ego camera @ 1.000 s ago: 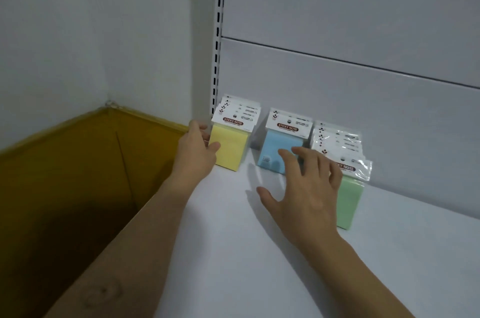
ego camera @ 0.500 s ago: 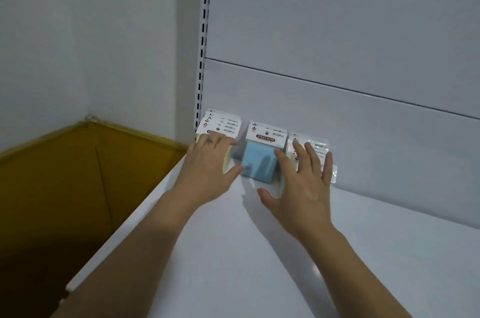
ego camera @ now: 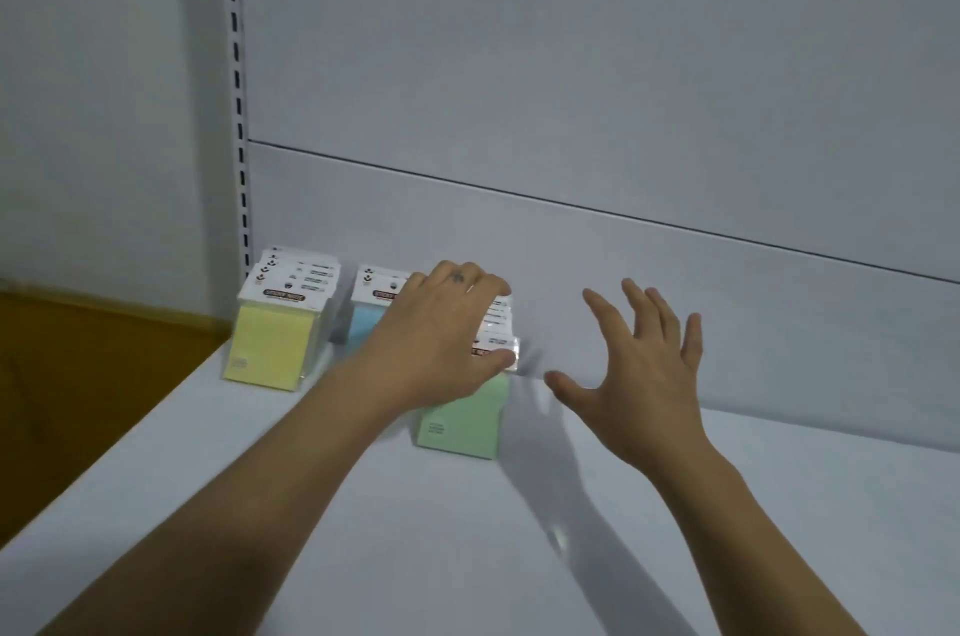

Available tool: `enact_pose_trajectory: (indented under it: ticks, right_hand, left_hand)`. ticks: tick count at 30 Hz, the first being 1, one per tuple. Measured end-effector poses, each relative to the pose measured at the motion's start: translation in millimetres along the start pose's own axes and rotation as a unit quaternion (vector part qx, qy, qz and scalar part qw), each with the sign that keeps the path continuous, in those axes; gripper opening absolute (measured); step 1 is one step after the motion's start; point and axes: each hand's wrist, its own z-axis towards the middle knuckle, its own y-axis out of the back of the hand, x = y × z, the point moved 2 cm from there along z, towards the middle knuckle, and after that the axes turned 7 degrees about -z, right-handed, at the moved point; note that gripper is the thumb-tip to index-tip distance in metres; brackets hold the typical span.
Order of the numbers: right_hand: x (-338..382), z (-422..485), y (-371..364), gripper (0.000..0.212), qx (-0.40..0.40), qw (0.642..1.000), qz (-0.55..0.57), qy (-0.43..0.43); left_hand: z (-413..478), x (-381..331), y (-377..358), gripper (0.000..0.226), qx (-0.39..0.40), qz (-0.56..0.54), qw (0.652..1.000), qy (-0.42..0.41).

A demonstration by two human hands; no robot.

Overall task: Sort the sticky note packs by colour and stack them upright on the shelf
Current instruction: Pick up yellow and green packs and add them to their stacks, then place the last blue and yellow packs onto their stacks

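While the head camera is looking down along the white shelf point(ego camera: 467, 557), three rows of sticky note packs are standing upright at the far left against the back panel point(ego camera: 571, 245). Farthest left, the yellow packs point(ego camera: 272, 344) are sitting just beside the slotted upright point(ego camera: 240, 167); the blue packs point(ego camera: 366, 318) are standing in the middle, partly hidden. To their right, the left hand point(ego camera: 441, 339) is lying palm-down over the green packs point(ego camera: 465, 419), fingers draped across their white header cards, thumb pressing the front card, not closing around any pack. Well right of that row, the right hand point(ego camera: 641, 375) is hovering wide open, fingers spread, gripping nothing. A brown box point(ego camera: 78, 375) is showing at left.
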Motion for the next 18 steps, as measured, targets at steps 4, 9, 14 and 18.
enact_pose_trajectory:
  ticks: [4,9,14,18]
  right_hand:
    - [-61,-14,7,0.086,0.028,0.999,-0.013,-0.041]
    - [-144,-37,17,0.086,0.052,0.993,-0.022,-0.103]
    - [-231,-69,23,0.084,0.074,0.983,-0.04,-0.163]
    - [-300,-99,22,0.082,0.094,0.972,-0.055,-0.208]
  left_hand:
    - [23,-50,-28,0.063,0.039,-0.004,0.998,-0.039]
    - [48,-119,-71,0.064,0.073,-0.022,0.993,-0.087]
    - [72,-192,-117,0.065,0.107,-0.041,0.986,-0.118]
    - [88,-257,-158,0.066,0.135,-0.053,0.979,-0.142]
